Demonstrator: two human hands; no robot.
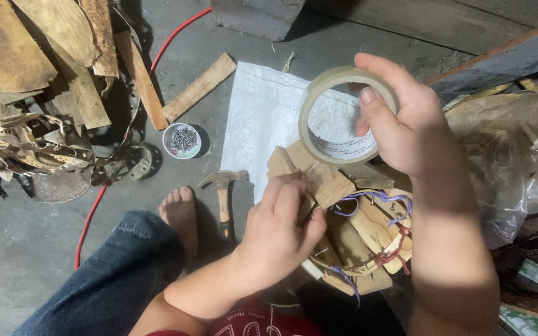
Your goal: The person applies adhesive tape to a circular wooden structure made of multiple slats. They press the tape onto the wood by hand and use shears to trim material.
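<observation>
Clear, slightly yellowed plastic tape, wound on a roll of packing tape, held up above the white woven sack spread on the concrete floor. Pinched by the right hand, thumb pressed on the outer face of the ring, fingers curled over its far rim and through the core. Probably light and stiff enough as a ring to take a firm squeeze, slick on the outer wrap, sticky wherever the free end lifts; best gripped through the core or across the rim as here. Just below the roll, a bundle of wooden blocks, bound with purple and red cord, resting over the lap near the sack's near edge. Likely rigid, light, rough-edged, with small nail points showing, so safest held by the flat faces. Left hand closed in a pinch at the bundle's upper left block, fingertips together on something too small to make out. Both forearms bent inward, wrists close. To the left on the floor, a claw hammer, a small bowl of nails, a red cable, a bare foot.
</observation>
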